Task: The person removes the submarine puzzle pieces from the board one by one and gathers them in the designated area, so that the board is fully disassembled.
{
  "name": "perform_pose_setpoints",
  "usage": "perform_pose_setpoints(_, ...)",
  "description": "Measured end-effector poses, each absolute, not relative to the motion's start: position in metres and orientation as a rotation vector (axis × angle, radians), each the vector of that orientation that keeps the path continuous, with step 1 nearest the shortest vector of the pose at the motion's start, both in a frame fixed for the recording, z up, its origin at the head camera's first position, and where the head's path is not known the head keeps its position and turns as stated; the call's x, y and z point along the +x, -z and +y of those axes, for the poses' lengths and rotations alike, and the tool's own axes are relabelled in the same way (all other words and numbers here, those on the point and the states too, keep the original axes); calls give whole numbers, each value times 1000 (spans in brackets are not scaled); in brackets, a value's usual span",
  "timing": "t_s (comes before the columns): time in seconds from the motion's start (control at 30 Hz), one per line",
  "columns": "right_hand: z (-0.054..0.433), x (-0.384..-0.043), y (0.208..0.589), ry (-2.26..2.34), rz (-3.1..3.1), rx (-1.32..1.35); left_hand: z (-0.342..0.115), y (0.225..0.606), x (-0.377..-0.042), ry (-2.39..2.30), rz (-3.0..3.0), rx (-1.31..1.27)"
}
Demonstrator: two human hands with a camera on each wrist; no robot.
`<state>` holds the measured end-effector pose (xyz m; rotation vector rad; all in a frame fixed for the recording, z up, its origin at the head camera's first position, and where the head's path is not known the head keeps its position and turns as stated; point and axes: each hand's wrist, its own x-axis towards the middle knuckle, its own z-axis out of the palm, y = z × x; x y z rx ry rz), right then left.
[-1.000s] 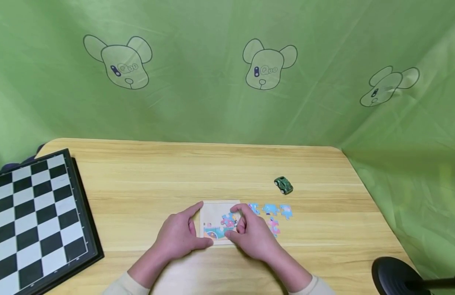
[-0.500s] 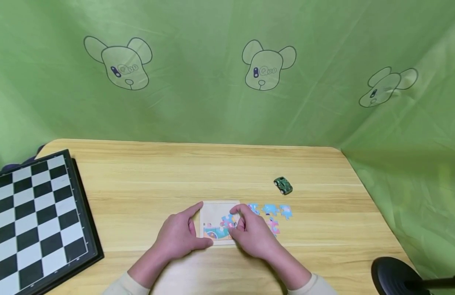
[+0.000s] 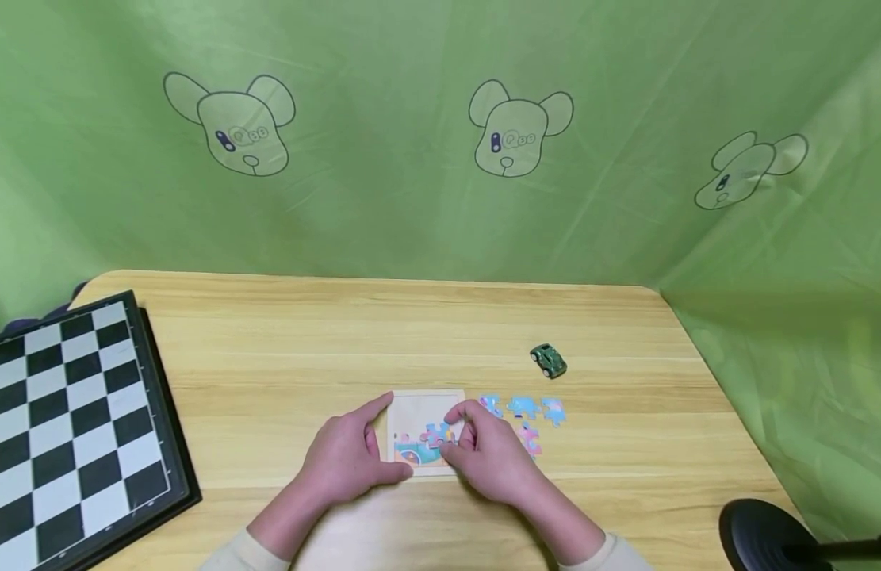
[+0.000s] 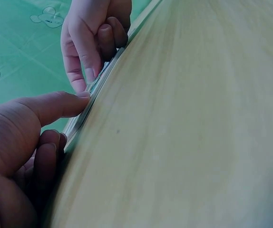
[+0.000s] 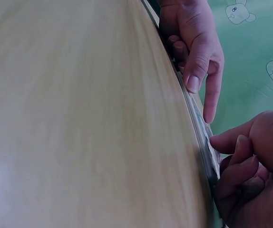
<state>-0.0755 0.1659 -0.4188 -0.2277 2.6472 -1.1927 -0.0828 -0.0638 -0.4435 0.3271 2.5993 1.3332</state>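
A shallow, pale puzzle tray (image 3: 419, 406) lies flat near the front of the table, with assembled teal and pink picture pieces (image 3: 415, 452) along its lower part. My left hand (image 3: 343, 458) grips the tray's left side, index finger at the upper left corner and thumb at the lower left. Over the tray, my right hand (image 3: 493, 456) pinches a pink and blue jigsaw piece (image 3: 436, 434) between thumb and index finger, close above the assembled row. Both wrist views show the left hand (image 4: 13, 137) and the right hand (image 5: 260, 166) at the tray's edge from low down.
Several loose jigsaw pieces (image 3: 523, 407) lie right of the tray. Behind them is a small dark green toy car (image 3: 549, 361). A black and white chessboard (image 3: 79, 428) takes up the table's left side. At the lower right is a round black object (image 3: 764, 539).
The jigsaw piece has shifted slightly left and toward the tray's near side, and my right thumb and index finger have moved a little. My left hand stays on the tray.
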Motion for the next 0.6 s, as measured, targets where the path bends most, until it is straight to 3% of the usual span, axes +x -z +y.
perform_pose_setpoints(0.6, 219, -57, 393, 1372, 2623, -257, -62, 442, -82, -1308, 2620, 322)
